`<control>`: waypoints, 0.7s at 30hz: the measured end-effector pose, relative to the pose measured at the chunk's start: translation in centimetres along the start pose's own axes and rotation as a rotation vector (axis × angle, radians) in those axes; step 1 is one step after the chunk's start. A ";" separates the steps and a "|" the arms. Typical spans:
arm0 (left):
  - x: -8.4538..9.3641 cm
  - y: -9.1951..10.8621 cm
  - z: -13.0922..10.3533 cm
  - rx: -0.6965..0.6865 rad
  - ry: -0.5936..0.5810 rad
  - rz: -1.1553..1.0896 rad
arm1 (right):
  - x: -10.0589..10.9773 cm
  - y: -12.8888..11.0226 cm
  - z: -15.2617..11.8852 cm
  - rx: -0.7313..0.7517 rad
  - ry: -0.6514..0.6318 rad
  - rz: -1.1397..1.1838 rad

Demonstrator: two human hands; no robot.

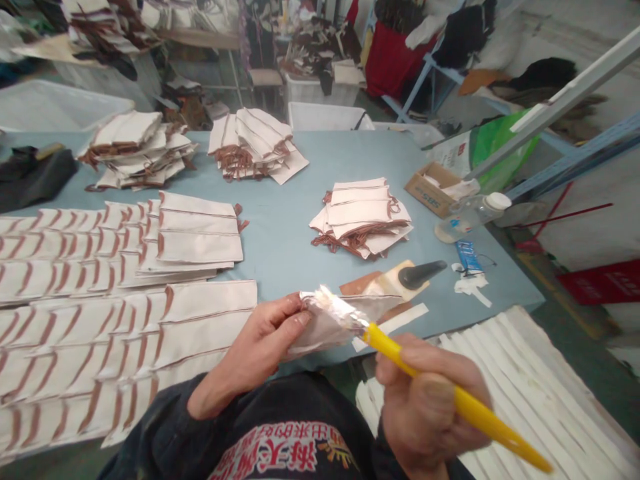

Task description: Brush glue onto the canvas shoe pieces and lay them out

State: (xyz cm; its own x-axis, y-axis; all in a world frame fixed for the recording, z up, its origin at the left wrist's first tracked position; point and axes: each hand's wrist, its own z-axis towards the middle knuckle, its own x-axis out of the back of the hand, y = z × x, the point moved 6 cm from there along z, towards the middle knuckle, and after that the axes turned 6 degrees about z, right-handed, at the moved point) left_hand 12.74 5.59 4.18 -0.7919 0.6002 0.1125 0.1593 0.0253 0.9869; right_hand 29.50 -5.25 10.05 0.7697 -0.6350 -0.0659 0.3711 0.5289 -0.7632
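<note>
Pinched between the thumb and fingers of my left hand [265,343] is a pale fabric piece [325,330], held over the table's front edge. My right hand [433,400] is closed around a yellow-handled brush [390,347]. The brush's whitish, coated bristles touch the upper edge of the fabric piece, close to my left fingertips. Just behind the piece, a dark-handled tool [423,273] lies on a brown and cream pad. Overlapping rows of cream pieces with brown edging [200,233] spread across the table to the left.
Three stacks of cream pieces [367,207] stand farther back on the blue table [285,213]. A small cardboard box [430,190], a clear bottle [465,217] and a blue packet [467,257] sit at the right. White strips [530,393] lie at the lower right, below a slanting metal bar [560,107].
</note>
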 end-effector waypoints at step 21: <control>-2.8 -2.1 -2.0 -0.763 0.154 0.812 | 1.8 1.9 -0.7 -0.378 -0.250 -0.250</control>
State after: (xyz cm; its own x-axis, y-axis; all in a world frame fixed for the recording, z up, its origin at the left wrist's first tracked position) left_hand 13.46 2.24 2.02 -0.6903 0.1096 0.7151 0.3002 -0.8560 0.4210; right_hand 31.21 -5.81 8.02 0.7994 -0.5377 0.2682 0.3810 0.1085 -0.9182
